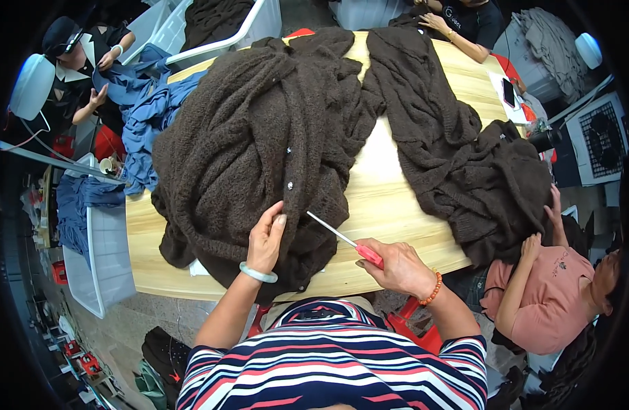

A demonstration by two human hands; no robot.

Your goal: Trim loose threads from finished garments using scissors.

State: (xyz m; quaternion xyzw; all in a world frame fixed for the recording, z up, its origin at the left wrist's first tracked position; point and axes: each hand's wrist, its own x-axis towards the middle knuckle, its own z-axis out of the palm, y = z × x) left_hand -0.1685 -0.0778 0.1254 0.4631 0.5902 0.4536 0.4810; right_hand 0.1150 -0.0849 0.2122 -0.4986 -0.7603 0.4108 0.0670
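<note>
A dark brown knitted cardigan lies heaped on the table in front of me. Its front band runs toward me and carries small shiny buttons. My left hand pinches the band near its lower end, thumb and fingers pressed together on the knit. Around the red handle of a screwdriver my right hand is closed. The thin metal shaft points up and left, its tip close to the band's right side. Whether the tip touches the knit, I cannot tell.
Light wooden table. More brown knitwear lies to the right, where a person in pink handles it. Blue garments hang over the left edge beside another person. White bins stand around; a phone lies far right.
</note>
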